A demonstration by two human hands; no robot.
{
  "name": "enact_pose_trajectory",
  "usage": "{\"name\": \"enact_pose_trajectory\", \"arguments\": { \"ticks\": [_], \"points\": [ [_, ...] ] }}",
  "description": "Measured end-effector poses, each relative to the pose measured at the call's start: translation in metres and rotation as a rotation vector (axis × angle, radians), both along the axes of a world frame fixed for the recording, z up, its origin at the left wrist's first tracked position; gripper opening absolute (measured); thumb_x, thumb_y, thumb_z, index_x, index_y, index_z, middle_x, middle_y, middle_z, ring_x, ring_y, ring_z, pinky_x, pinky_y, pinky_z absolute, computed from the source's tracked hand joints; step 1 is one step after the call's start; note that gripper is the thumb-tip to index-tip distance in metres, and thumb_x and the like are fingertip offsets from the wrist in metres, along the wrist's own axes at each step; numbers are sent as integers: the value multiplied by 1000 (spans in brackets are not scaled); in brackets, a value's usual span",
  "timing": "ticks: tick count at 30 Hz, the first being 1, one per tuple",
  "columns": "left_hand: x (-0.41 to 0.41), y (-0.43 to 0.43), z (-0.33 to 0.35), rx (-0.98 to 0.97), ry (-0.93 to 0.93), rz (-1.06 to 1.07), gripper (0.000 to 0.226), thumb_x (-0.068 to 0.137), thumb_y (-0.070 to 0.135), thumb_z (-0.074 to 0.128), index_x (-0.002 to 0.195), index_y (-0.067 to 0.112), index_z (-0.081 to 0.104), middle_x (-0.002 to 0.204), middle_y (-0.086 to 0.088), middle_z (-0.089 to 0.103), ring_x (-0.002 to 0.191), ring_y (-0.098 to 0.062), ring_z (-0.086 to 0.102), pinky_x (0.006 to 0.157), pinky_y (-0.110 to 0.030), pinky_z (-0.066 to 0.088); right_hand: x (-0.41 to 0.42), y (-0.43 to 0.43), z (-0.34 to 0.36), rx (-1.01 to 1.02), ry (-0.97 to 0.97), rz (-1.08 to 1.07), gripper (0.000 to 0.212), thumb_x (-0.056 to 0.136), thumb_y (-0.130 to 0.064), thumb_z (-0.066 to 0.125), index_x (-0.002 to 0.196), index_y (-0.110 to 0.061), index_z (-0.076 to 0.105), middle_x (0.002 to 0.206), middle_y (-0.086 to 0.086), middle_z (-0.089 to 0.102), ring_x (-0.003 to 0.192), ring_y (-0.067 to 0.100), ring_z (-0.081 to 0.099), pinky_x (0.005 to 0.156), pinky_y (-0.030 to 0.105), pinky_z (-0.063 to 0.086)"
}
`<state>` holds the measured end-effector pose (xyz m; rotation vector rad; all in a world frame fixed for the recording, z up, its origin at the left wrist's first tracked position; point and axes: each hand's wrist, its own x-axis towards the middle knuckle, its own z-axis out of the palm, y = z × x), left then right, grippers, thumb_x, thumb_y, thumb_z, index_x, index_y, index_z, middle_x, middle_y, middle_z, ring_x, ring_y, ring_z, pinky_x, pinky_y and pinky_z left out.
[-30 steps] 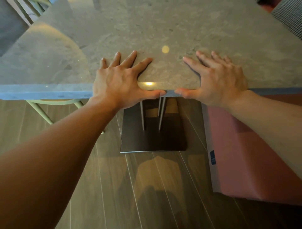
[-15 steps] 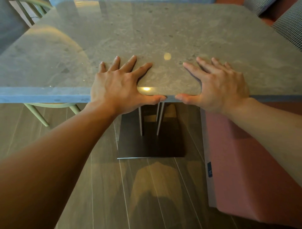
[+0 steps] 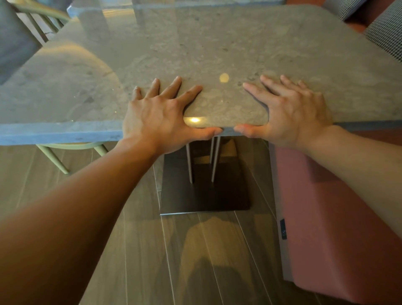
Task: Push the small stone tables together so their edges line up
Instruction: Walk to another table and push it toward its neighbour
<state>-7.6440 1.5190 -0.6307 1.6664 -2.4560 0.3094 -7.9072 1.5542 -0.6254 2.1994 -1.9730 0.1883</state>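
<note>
Stone table (image 3: 217, 43) lies flat under left hand (image 3: 156, 117) and right hand (image 3: 293, 113), fingers (image 3: 191, 93) splayed (thumbs (image 3: 208, 131) on edge).

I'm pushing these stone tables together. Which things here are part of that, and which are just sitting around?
Part of the job:
near stone table, with the left hand and right hand pressed flat on it
second stone table at its far edge

Just around:
green chair
pink bench
checked cushion
</note>
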Motion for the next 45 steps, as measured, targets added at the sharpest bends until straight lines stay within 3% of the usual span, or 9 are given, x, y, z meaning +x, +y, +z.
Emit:
{"name": "enact_pose_trajectory", "arguments": {
  "ticks": [15,45],
  "points": [
    [-14,-7,-1,-5,-9,1,121,63,113,5,165,50,16,177,0,24,161,-42,26,122,-67,28,-20,-18,-7,-56,22,46,127,64,-111,2,162,-39,37,167,11,43,151,47,43,121,64,35],
    [-42,-20,-1,-27,-12,37,121,63,112,2,165,48,19,176,-2,29,159,-44,30,121,-68,29,-47,-43,-6,-41,-15,84,130,59,-113,1,162,-40,37,168,8,42,153,44,41,123,63,33]
  ]
}}
